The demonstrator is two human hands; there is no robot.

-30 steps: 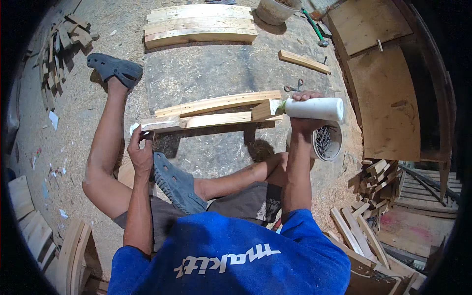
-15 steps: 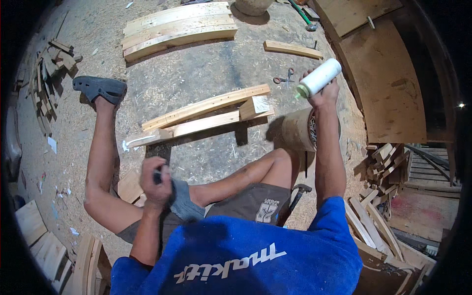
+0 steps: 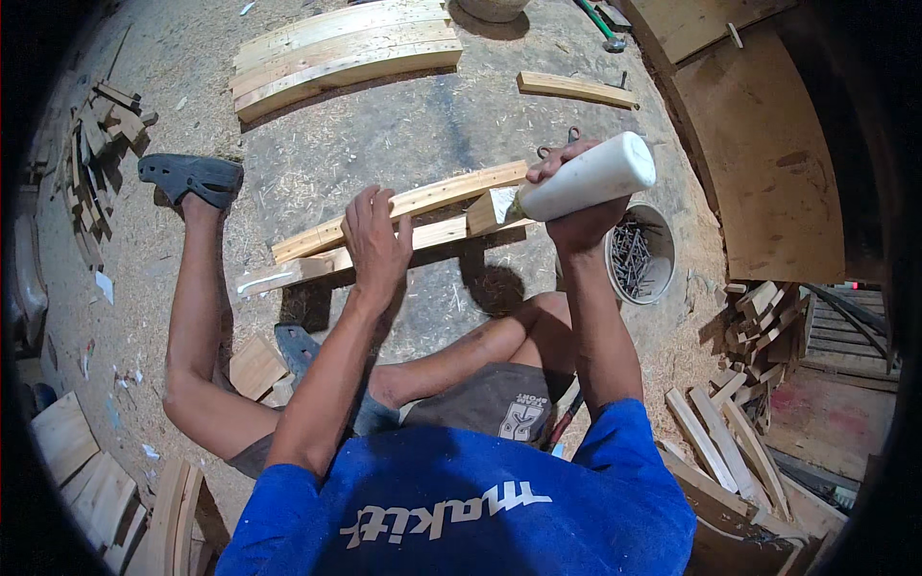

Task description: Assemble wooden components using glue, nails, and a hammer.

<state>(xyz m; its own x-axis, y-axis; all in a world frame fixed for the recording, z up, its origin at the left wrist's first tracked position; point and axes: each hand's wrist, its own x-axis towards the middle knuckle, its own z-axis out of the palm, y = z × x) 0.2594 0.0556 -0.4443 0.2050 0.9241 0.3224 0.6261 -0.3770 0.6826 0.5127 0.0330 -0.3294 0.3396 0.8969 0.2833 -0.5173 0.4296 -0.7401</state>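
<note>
My right hand (image 3: 582, 226) is closed around a white squeeze bottle (image 3: 594, 179), tilted with its nozzle down at the right wooden end block (image 3: 491, 212). White glue shows on that block's face. My left hand (image 3: 376, 245) reaches across the near wooden rail (image 3: 429, 237), fingers spread toward the far curved rail (image 3: 413, 203); whether it presses on the wood is hard to tell. White glue also lies on the left end block (image 3: 279, 276) of these joined pieces. Scissors (image 3: 573, 135) lie behind the bottle, mostly hidden.
A bucket of nails (image 3: 639, 257) stands right of my right forearm. Curved boards (image 3: 346, 60) lie side by side at the far left, a short wooden strip (image 3: 576, 90) at the far right. A green-handled hammer (image 3: 603, 27) is beyond. Offcuts (image 3: 754, 322) are piled on the right.
My right hand has brought the bottle left and down to the right end block. My left hand has moved forward from near my leg onto the wooden rails, its fingers opening out.
</note>
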